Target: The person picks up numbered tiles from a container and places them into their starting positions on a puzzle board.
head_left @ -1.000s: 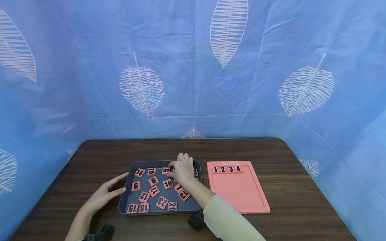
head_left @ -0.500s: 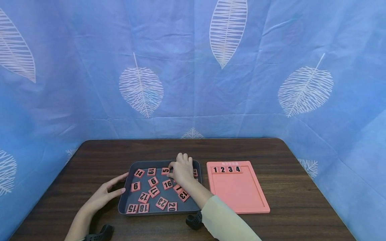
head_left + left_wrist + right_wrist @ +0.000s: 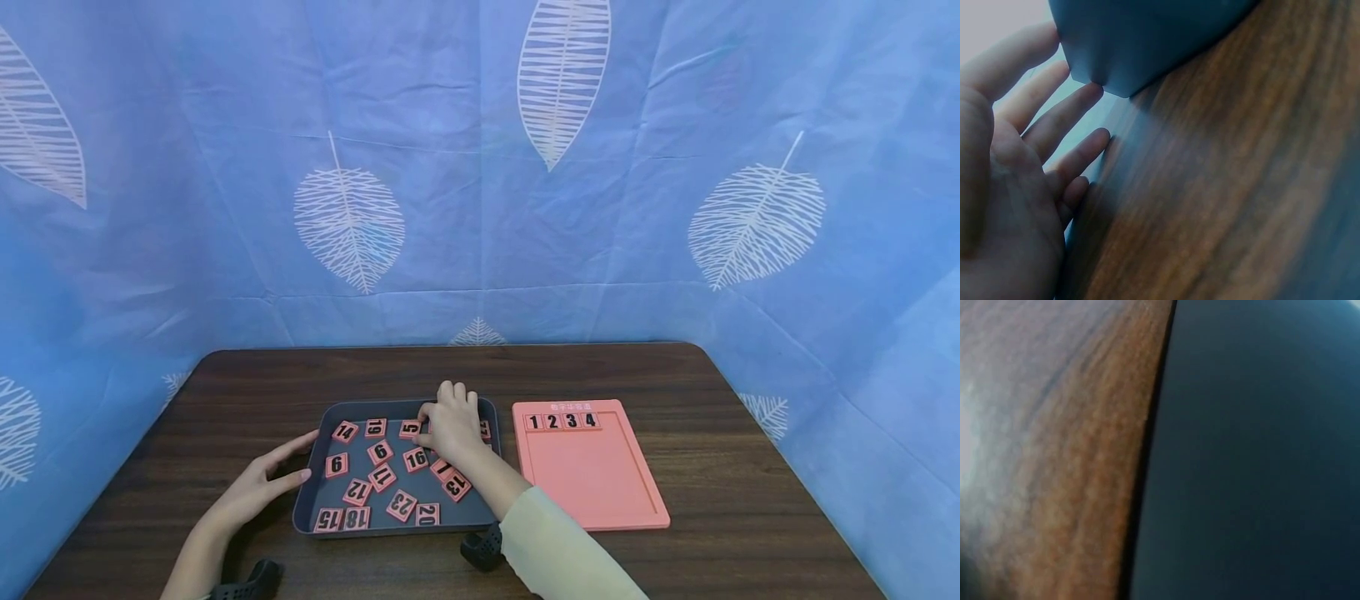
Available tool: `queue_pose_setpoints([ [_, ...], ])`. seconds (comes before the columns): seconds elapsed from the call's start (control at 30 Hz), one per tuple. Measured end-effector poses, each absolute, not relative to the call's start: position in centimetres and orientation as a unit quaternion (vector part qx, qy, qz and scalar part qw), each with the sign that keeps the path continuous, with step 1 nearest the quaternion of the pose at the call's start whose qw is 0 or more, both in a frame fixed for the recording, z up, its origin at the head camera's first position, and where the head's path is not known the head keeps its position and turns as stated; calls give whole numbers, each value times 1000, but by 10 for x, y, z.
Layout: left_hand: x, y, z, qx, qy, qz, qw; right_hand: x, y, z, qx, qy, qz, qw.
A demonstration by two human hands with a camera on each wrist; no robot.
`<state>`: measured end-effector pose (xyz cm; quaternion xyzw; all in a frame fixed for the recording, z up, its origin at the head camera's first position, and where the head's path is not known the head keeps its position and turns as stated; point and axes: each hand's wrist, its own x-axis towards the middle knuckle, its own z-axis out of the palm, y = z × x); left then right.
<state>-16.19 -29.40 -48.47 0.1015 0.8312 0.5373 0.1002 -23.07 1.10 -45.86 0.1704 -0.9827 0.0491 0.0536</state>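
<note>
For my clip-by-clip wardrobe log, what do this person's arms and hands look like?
The left hand and right hand are ungloved. A pale, creamy green sleeve covers the right forearm, ending short of the wrist. Black, rounded devices show at the left wrist and right wrist. No cables are visible.

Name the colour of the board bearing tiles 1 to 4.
The board is pink; it shows best in the head view.
</note>
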Motion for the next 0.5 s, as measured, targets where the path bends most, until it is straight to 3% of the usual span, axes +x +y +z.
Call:
queue_pose_setpoints([
  [0.5, -162, -293, -484, 97, 832, 536, 105, -228, 16, -455, 161, -980, 113, 42],
])
